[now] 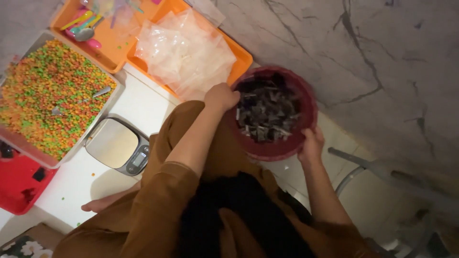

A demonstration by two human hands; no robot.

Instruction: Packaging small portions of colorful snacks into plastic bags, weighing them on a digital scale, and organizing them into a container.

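Your left hand (221,97) has its fingers curled shut over the near-left rim of the dark red bucket (306,102), knuckles up, so the fingertips are hidden inside the rim. The forearm runs up to it from the lower middle of the view, bare from the rolled brown sleeve (162,191) to the wrist.

Your right hand (311,143) grips the opposite edge of the bucket, fingers wrapped around the rim and wall, thumb on the outer side; how far the fingertips reach underneath you cannot tell. That forearm rises from the bottom right.

The bucket sits between your two hands, just past your lap, and holds a heap of small dark and silvery packets (266,112).

Just beyond your left knuckles lies a pile of clear plastic bags (184,52) on an orange tray (241,59). Further to the left of those fingers stands a small steel kitchen scale (119,145) on the white table (143,102), and beyond it a tray of small multicoloured pellets (48,95) with a metal spoon (79,101) lying in them.
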